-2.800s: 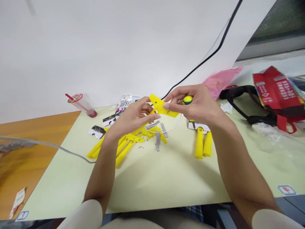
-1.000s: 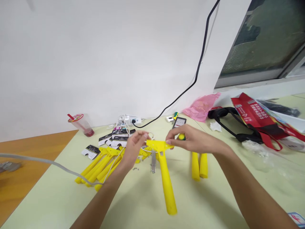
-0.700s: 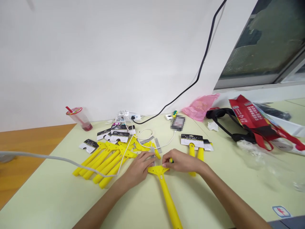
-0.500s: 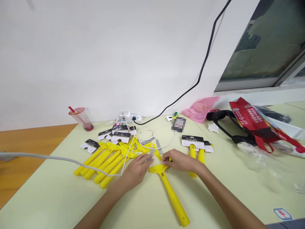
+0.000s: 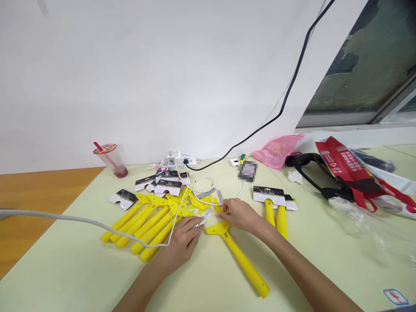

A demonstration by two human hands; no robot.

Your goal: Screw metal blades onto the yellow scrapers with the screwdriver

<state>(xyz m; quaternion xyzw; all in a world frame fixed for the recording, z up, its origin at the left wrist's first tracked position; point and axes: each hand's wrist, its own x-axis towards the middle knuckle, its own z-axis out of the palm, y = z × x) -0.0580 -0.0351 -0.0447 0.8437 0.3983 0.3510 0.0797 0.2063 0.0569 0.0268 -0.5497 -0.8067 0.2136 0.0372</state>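
My left hand [image 5: 186, 239] is closed on a flat metal blade [image 5: 205, 216], which sticks out past its fingertips. My right hand [image 5: 238, 213] is pinched shut just above the head of a yellow scraper handle [image 5: 245, 262] lying on the table. Only a sliver of whatever is between those right fingers shows, too little to name. Beyond the hands lie loose yellow scraper pieces [image 5: 199, 202] and another grey blade [image 5: 220, 197]. To the left, several yellow scraper handles [image 5: 151, 225] lie side by side.
Black-and-white cards [image 5: 168, 187] lie behind the handles. Carded yellow scrapers [image 5: 269, 197] are at the right. A white cable [image 5: 177, 212] crosses over the handles near my left hand. A cup with a straw [image 5: 113, 160], a power strip [image 5: 182, 161], a pink bag [image 5: 277, 151] and a red bag [image 5: 339, 164] stand farther off.
My left hand has drawn the blade down and tilted it flatter, away from the scraper head. My right hand's fingers have shifted slightly up from the head. The view has moved a little.
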